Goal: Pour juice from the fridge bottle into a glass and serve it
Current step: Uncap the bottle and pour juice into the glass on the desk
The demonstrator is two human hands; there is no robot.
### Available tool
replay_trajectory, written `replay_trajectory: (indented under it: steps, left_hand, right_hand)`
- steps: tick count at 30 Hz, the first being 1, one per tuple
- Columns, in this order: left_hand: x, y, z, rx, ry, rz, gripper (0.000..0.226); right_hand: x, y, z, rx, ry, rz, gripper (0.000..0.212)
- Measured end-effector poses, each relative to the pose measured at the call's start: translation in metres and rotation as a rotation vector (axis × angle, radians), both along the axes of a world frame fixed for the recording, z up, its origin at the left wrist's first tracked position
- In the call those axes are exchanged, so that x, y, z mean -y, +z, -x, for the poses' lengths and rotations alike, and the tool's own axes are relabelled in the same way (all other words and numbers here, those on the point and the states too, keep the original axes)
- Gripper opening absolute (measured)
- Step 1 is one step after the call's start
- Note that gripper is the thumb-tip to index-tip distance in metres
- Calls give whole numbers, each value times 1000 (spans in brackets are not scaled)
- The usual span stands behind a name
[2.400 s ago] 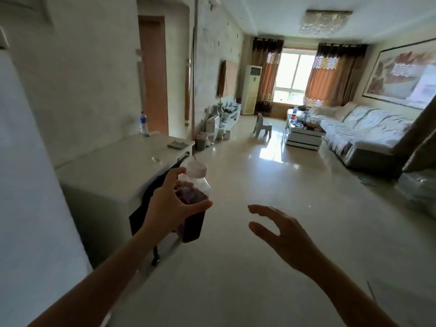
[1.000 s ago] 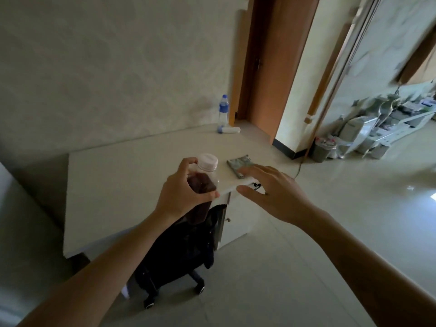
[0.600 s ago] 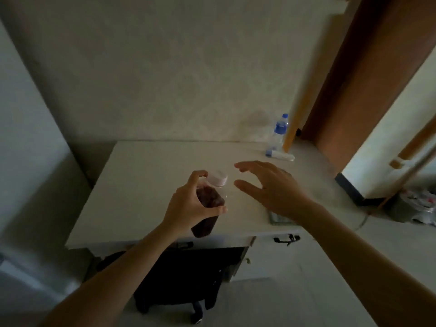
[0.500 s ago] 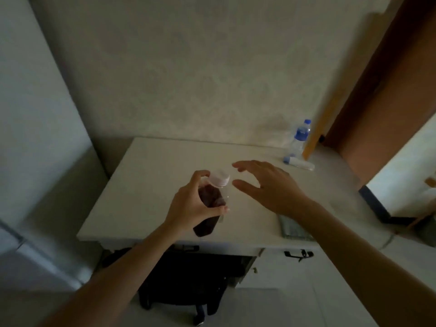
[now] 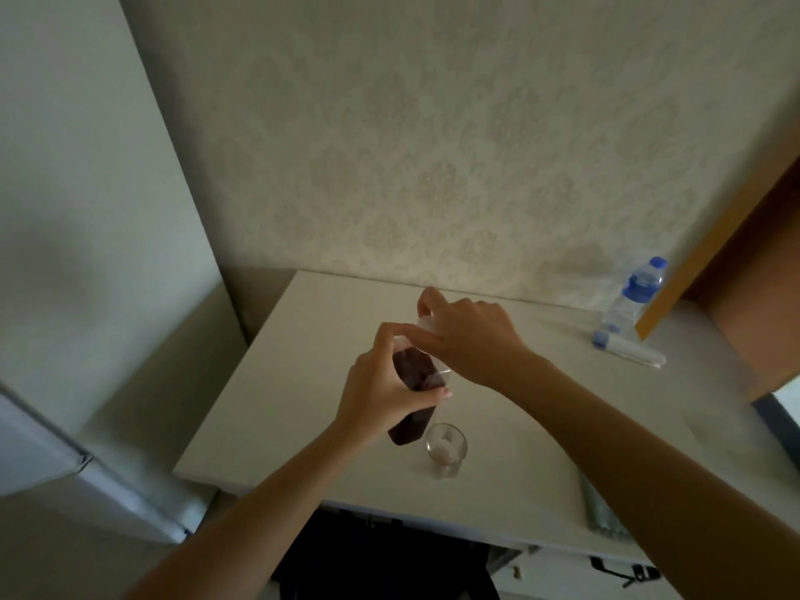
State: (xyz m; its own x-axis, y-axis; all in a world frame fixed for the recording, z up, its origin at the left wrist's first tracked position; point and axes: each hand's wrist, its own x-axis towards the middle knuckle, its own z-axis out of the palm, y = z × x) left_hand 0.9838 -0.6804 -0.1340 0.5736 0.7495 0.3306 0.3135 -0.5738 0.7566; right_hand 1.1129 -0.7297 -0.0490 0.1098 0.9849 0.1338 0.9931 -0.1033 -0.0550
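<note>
A clear juice bottle (image 5: 413,420) full of dark red juice is tilted above the white table (image 5: 303,383), with my left hand (image 5: 381,391) wrapped around its body. Over the bottle's white cap (image 5: 426,324), my right hand (image 5: 469,335) closes its fingers from above. A small clear glass (image 5: 446,448) stands upright on the table just right of the bottle's base, close to the table's front edge. Nothing dark shows in the glass.
A water bottle with a blue cap (image 5: 634,296) stands at the table's back right by a wooden door frame (image 5: 710,249), a white tube (image 5: 627,348) lying before it. A folded cloth (image 5: 599,508) lies at the front right. A black chair (image 5: 381,560) sits under the table, the white fridge (image 5: 52,426) at left.
I have turned from the room to face the table. My right hand has come onto the bottle's cap, where it hovered open before. The glass has come into view beside the bottle.
</note>
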Motion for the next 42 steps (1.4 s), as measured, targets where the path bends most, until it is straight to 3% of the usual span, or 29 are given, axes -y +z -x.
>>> replay_trajectory:
  steps: [2, 6, 9, 16, 24, 31, 36, 38, 42]
  left_hand:
    - [-9, 1, -4, 15, -20, -8, 77]
    - [-18, 0, -12, 27, -20, -36, 75]
    - [-15, -1, -17, 63, -43, -22, 71]
    - [-16, -6, -19, 73, -39, -18, 70]
    - [-22, -3, -18, 115, -146, 14, 77]
    - [-26, 5, -20, 86, -208, 57, 72]
    - [-23, 4, -22, 50, -274, 152, 72]
    - [-21, 5, -25, 71, -280, 160, 75]
    - [-24, 8, -30, 107, -202, 68, 77]
  right_hand:
    - [-8, 1, -5, -17, 59, -12, 39]
    - [-15, 8, -22, 59, 242, -1, 49]
    - [-21, 12, -32, 137, 366, 46, 36]
    - [-29, 21, -44, 207, 641, 158, 30]
    - [-31, 29, -58, 404, 863, 57, 38]
    - [-23, 38, -67, 528, 947, 24, 31]
    - [-18, 41, -70, 609, 1020, 39, 43]
    - [-17, 42, -67, 591, 947, 67, 44]
    - [-21, 36, -63, 391, 590, 97, 41]
